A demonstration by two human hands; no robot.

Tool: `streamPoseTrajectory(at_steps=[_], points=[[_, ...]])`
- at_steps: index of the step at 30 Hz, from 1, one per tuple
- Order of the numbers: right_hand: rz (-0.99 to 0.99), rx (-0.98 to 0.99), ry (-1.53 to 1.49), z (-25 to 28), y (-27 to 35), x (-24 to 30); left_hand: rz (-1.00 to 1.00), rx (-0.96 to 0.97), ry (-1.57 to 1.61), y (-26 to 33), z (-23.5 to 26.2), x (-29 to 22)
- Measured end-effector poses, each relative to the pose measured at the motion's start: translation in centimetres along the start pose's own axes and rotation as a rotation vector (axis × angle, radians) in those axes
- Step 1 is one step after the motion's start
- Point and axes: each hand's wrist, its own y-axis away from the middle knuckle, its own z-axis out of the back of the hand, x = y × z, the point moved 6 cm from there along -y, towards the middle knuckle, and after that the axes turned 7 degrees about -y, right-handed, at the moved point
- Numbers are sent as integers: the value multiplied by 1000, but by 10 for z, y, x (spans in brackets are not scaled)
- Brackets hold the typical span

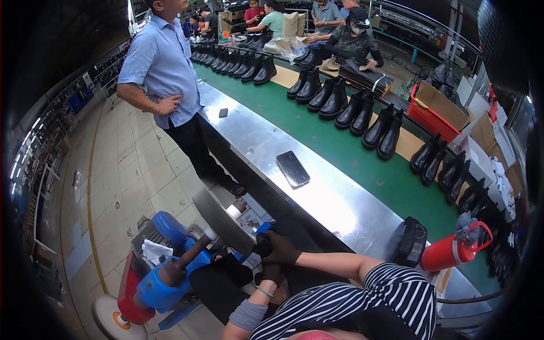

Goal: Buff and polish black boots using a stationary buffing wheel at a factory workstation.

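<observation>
Both my hands wear dark gloves and close round a black boot (262,245), mostly hidden by the fingers. My right hand (283,249) grips it from the right, and my left hand (272,274) is below, closer to my body. The boot is up against the right edge of a grey buffing wheel (220,218), which looks blurred; whether they touch, I cannot tell. That wheel sits on the shaft of a blue and red polishing machine (156,286). A second, pale wheel (107,317) is at the machine's lower left end.
Beyond the machine runs a metal-edged bench (249,141) with a green belt (340,164), lined with black boots (334,101). A phone (293,169), a black fan-like device (411,238) and a red tumbler (450,252) are there. A person (164,73) stands left; others work behind.
</observation>
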Motion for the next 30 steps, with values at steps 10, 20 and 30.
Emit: streamPoseTrajectory(at_steps=[10, 20, 30], points=[[124, -214, -133, 29, -2, 17, -126, 36, -190, -20, 22, -36], [-386, -700, -187, 214, -20, -181, -384, 159, -296, -10, -15, -106], [-292, -585, -163, 311, -43, -261, -435, 297, -507, -13, -38, -92]])
